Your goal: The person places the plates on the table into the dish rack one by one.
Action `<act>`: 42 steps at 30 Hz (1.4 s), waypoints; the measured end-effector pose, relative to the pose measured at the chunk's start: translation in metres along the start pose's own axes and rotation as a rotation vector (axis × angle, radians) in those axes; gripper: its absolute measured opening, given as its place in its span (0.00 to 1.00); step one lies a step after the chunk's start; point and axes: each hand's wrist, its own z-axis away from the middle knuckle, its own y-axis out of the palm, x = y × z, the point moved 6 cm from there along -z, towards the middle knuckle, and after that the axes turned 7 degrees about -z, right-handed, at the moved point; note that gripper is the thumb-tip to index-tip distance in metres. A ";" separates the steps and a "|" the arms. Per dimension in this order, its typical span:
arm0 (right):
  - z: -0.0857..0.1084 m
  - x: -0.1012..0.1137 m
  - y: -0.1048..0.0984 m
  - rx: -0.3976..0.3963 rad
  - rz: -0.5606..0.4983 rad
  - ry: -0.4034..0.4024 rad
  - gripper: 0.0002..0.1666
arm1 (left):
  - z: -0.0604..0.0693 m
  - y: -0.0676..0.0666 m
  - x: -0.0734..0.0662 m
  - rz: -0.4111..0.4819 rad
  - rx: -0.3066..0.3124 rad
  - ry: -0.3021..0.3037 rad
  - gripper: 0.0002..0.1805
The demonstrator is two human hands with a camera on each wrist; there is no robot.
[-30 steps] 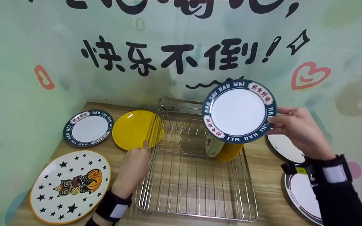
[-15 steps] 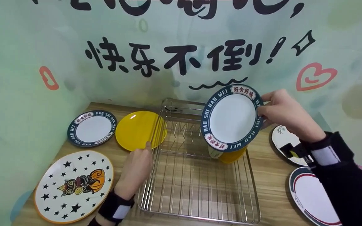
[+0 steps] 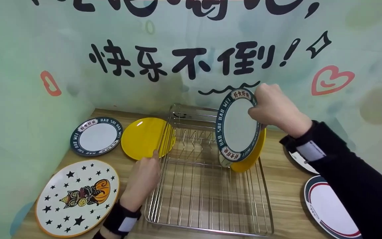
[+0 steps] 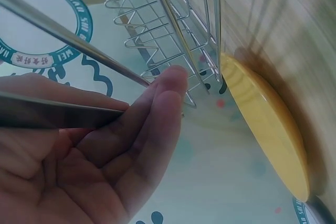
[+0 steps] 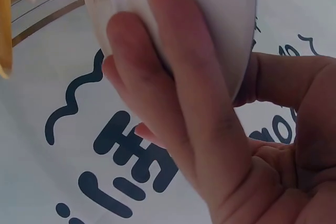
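My right hand [image 3: 277, 104] pinches a white plate with a blue-green lettered rim [image 3: 239, 127] by its right edge. The plate is tilted nearly upright above the back right of the wire dish rack [image 3: 201, 196]. In the right wrist view, fingers [image 5: 194, 72] lie across the plate's pale underside [image 5: 228, 19], with the thumb on the other side. Just behind and below the plate, a yellow plate [image 3: 252, 159] stands in the rack, beside a mostly hidden pale green dish [image 3: 224, 162]. My left hand [image 3: 143, 176] grips the rack's left side, its fingers curled at the metal rail [image 4: 58, 114].
Left of the rack lie a yellow plate [image 3: 143, 139], a blue-rimmed plate [image 3: 98, 136] and a large star-patterned plate [image 3: 78, 199]. To the right are a dark-rimmed plate [image 3: 302, 161] and a red-and-dark-banded plate [image 3: 332, 205]. A printed wall [image 3: 184, 93] stands behind.
The right hand has moved left, turning the blue-rimmed plate from facing me to nearly edge-on and bringing it over the rack's right side. The left hand stays at the rack.
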 end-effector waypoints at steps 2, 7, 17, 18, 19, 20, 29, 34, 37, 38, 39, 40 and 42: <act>-0.003 0.003 0.005 0.000 0.039 -0.025 0.14 | 0.000 0.000 0.000 0.002 0.005 -0.004 0.21; -0.005 0.008 0.012 -0.001 0.092 -0.046 0.18 | 0.000 -0.001 0.000 0.008 -0.002 -0.002 0.20; -0.007 0.012 0.015 -0.065 0.164 -0.049 0.20 | 0.001 -0.001 0.000 0.017 -0.017 0.005 0.19; -0.007 0.012 0.015 -0.069 0.167 -0.052 0.20 | 0.002 -0.001 0.000 0.020 -0.021 0.007 0.19; -0.007 0.012 0.016 -0.071 0.167 -0.056 0.20 | 0.002 -0.002 0.000 0.024 -0.024 0.006 0.19; -0.008 0.012 0.016 -0.070 0.165 -0.057 0.20 | 0.002 -0.001 0.000 0.027 -0.029 0.007 0.19; -0.017 0.012 0.028 -0.036 0.151 -0.048 0.18 | 0.001 -0.002 0.001 0.050 -0.051 -0.003 0.17; -0.024 0.010 0.038 -0.009 0.142 -0.011 0.19 | 0.000 -0.001 0.001 0.059 -0.036 -0.016 0.15; -0.028 0.006 0.044 0.007 0.134 0.016 0.18 | -0.001 -0.001 0.001 0.066 -0.037 -0.017 0.15; -0.029 0.005 0.046 0.013 0.132 0.024 0.16 | -0.001 -0.001 0.001 0.069 -0.035 -0.018 0.15; -0.031 0.004 0.047 0.018 0.131 0.034 0.15 | 0.000 -0.001 0.001 0.068 -0.032 -0.017 0.15; -0.032 0.003 0.049 0.027 0.127 0.042 0.13 | 0.000 -0.001 0.002 0.067 -0.031 -0.017 0.15; -0.034 0.001 0.053 0.043 0.115 0.060 0.10 | 0.001 -0.001 0.002 0.056 -0.028 -0.014 0.16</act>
